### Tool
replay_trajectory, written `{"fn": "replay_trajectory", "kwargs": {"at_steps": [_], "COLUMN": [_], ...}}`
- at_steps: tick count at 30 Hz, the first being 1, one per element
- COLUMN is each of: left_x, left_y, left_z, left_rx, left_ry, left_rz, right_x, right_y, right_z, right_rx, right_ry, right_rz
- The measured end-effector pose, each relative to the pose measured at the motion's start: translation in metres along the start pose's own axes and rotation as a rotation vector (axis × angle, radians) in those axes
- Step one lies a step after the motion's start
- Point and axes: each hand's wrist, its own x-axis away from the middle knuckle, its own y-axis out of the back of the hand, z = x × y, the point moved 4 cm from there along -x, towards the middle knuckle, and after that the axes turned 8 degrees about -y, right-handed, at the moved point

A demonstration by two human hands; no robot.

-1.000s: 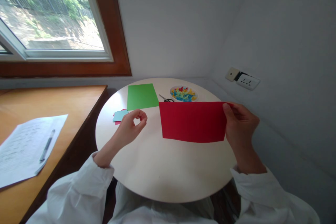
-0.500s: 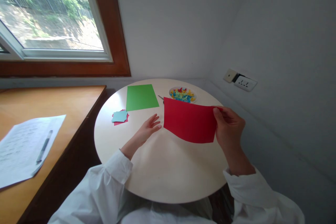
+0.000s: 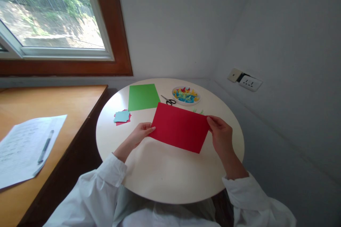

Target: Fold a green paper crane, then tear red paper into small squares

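Observation:
A sheet of red paper (image 3: 181, 127) is held up over the round table (image 3: 170, 184), tilted with its right side lower. My left hand (image 3: 140, 133) pinches its left edge, thumb on top. At the upper right corner, my right hand (image 3: 220, 131) grips the sheet between thumb and fingers. Behind the red paper lie black-handled scissors (image 3: 170, 101), and a sheet of green paper (image 3: 144, 97) rests flat at the back left. Some pale green cut pieces (image 3: 198, 111) show just past the red sheet's far edge, partly hidden by it.
A white dish (image 3: 186, 103) of colourful paper cut-outs stands at the back of the table. Small blue and red paper pieces (image 3: 122, 116) are stacked on the left. On the wooden desk (image 3: 80, 103) lie written sheets (image 3: 23, 149) and a pen (image 3: 45, 147). Walls border the far and right sides.
My left hand has moved right, opened, then closed on the red paper's left edge. My right hand has brought the sheet left and lower, turning it. Scissors and pale green pieces now show.

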Motion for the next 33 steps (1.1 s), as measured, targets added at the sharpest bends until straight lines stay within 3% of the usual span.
{"fn": "replay_trajectory", "kwargs": {"at_steps": [9,20,25,28,33], "left_x": [0.011,0.014,0.018,0.019,0.019], "left_y": [0.017,0.022,0.023,0.022,0.014], "left_z": [-0.011,-0.006,-0.002,-0.001,-0.002], "left_rx": [-0.228,-0.220,-0.198,-0.200,-0.144], "left_ry": [-0.016,-0.006,0.036,0.054,0.067], "left_rz": [-0.123,-0.150,-0.168,-0.197,-0.253], "right_x": [-0.003,-0.008,-0.007,0.009,0.058], "right_y": [0.002,0.008,0.010,-0.004,-0.043], "right_z": [-0.021,-0.040,-0.041,-0.034,-0.021], "right_rx": [0.250,0.330,0.389,0.519,0.643], "right_ry": [0.006,-0.027,0.091,0.178,0.275], "right_rz": [0.130,0.127,0.096,0.171,0.481]}}
